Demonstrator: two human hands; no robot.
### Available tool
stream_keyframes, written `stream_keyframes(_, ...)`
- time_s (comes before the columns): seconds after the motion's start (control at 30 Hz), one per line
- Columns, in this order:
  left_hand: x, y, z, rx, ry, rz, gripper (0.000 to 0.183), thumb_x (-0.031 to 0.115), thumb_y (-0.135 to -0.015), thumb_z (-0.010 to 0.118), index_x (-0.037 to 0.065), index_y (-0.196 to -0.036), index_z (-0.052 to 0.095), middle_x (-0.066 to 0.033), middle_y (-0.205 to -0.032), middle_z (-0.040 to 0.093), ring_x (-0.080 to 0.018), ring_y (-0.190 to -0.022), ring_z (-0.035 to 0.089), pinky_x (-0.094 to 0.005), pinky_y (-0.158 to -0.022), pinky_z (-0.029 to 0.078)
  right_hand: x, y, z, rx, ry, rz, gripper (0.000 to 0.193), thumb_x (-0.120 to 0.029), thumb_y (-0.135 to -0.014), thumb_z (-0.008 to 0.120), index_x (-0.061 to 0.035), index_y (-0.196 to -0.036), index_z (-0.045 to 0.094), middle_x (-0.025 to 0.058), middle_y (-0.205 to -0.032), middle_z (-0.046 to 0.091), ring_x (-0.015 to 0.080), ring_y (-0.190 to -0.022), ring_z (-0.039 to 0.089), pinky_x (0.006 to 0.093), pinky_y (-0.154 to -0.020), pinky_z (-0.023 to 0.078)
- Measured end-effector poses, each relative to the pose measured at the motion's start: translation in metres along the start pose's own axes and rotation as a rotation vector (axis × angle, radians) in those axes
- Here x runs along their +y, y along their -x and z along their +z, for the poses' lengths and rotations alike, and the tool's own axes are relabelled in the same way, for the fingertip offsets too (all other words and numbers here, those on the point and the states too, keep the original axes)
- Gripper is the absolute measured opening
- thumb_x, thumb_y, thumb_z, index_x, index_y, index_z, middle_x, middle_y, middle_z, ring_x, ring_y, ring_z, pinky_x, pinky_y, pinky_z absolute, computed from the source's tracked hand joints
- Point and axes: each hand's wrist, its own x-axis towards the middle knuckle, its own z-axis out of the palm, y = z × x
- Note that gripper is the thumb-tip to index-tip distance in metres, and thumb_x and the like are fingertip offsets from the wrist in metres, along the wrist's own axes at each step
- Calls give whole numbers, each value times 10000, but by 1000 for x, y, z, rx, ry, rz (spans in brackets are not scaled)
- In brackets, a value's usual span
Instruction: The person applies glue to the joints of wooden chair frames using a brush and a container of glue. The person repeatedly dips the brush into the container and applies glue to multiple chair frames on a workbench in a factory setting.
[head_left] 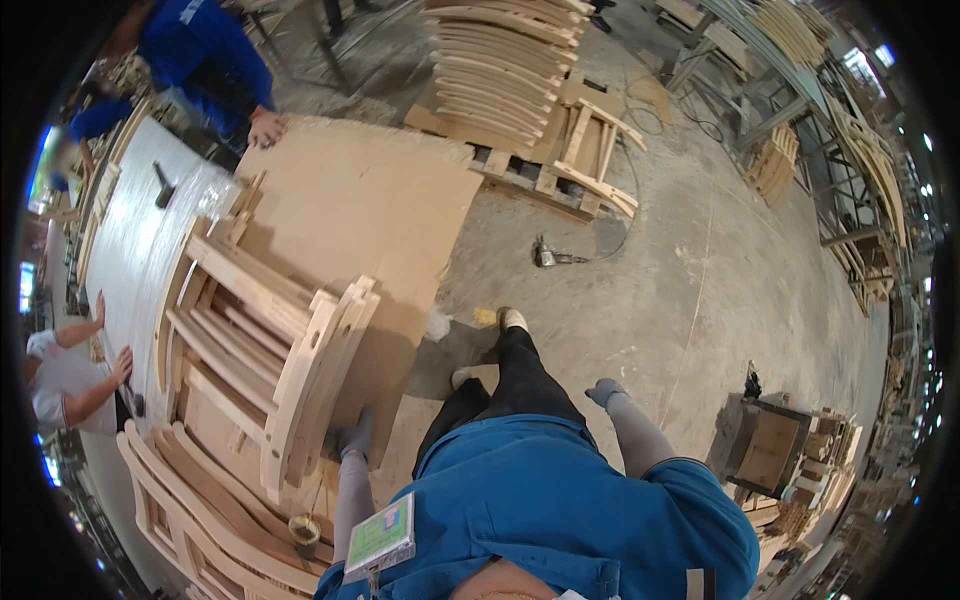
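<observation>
So, over on the left a pale wooden slatted frame with curved ends (248, 282) sits on a flat brown board tabletop (370, 190), and the grey-gloved left hand (356, 434) is right by its near right end, fingers partly hidden, so I can't tell if they're wide or gripping. Further right, a silver-and-black hose-fed tool (550, 255) lies farther off on the grey concrete floor (660, 270), then the grey-gloved right hand (604, 391) hangs nearer in, fingers loosely bent, can't tell how narrow, with a dark-rimmed box (768, 448) at near right.
</observation>
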Motion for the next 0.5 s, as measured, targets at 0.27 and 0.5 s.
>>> stream_keyframes(0.27, 52, 38, -15, 45, -196, -212, 1164, 754, -656, 485, -75, -1374, 95, -273, -1435, 124, -367, -1346, 116, -406, -1089, 155, 45, -69, -54, 175, -221, -170, 561, -494, -761, 572, -21, -1060, 609, 186, -1059, 610, 332, -996, 573, 379, -875, 438)
stream_keyframes(0.5, 176, 49, -10, 444, -153, 24, 1068, 712, -692, 457, -30, -1376, 109, -250, -1436, 140, -367, -1338, 140, -434, -1075, 164, 59, -100, -200, 248, -492, -240, 568, -466, -754, 536, -6, -1082, 602, 212, -1120, 574, 336, -1056, 543, 379, -908, 421)
